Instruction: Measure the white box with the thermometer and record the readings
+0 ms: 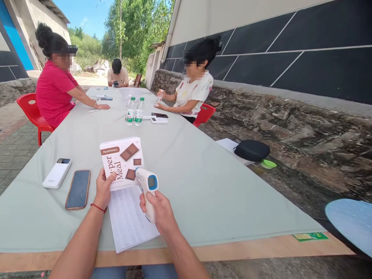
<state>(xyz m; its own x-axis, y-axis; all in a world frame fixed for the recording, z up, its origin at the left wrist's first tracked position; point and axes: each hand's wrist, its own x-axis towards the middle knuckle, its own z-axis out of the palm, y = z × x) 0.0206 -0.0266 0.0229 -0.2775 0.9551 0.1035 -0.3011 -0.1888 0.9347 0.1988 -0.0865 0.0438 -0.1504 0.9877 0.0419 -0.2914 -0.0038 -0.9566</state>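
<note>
My left hand (105,185) grips a white and brown NutriMotion meal box (122,161) by its lower left edge, the thumb across its front. The box is held up, its printed face toward me. Wrapped round the handle of a white infrared thermometer (147,184) is my right hand (159,205). The thermometer's small blue-rimmed screen faces me, and its front end is close to the box's right side; whether they touch I cannot tell. Beneath both lies a stack of printed paper sheets (130,224). A phone (78,189) and a white power bank (57,173) rest left of my left hand.
Water bottles (135,112) stand mid-table, near another power bank (159,120) and a dark phone (159,115). People sit at the left (58,83), right (193,87) and far end (117,75). Beyond the right table edge is a black case (252,150).
</note>
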